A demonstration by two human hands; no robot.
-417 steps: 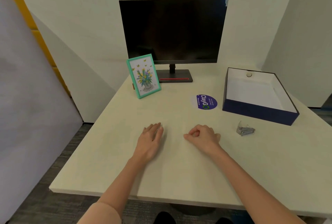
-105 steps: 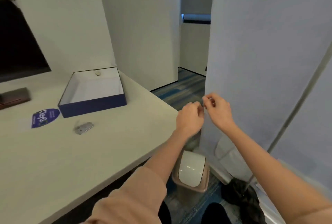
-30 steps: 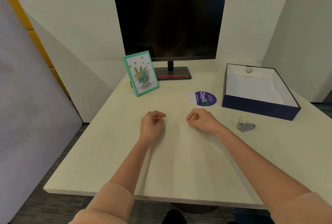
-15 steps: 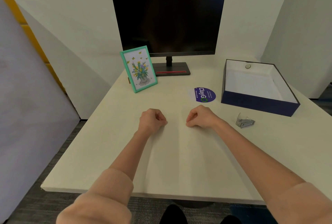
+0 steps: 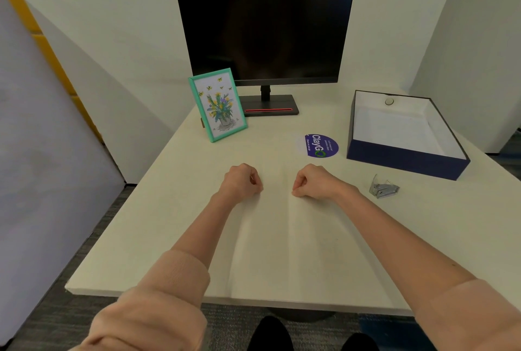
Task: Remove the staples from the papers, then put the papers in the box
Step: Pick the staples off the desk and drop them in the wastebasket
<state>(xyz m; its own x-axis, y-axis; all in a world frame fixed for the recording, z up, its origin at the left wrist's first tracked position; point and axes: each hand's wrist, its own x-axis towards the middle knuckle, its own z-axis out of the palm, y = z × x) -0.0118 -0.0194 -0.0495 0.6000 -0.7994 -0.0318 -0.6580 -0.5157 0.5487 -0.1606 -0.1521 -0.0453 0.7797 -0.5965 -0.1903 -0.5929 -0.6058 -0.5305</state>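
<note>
Both fists, left hand (image 5: 242, 181) and right hand (image 5: 313, 181), rest curled tight and empty mid-table (image 5: 282, 252), while the open navy box (image 5: 406, 159) sits by the far right corner, staple remover (image 5: 383, 187) before it.

Your left hand (image 5: 243, 181), flat on the tabletop (image 5: 282, 252) at the start, is now curled into a fist. Your right hand (image 5: 314, 183) has closed tighter too, both back from the right edge.

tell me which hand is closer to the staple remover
Right. The right hand rests fisted on the table just left of the staple remover, a short gap between them. The left hand, also fisted, lies farther left, beyond the right hand.
</note>
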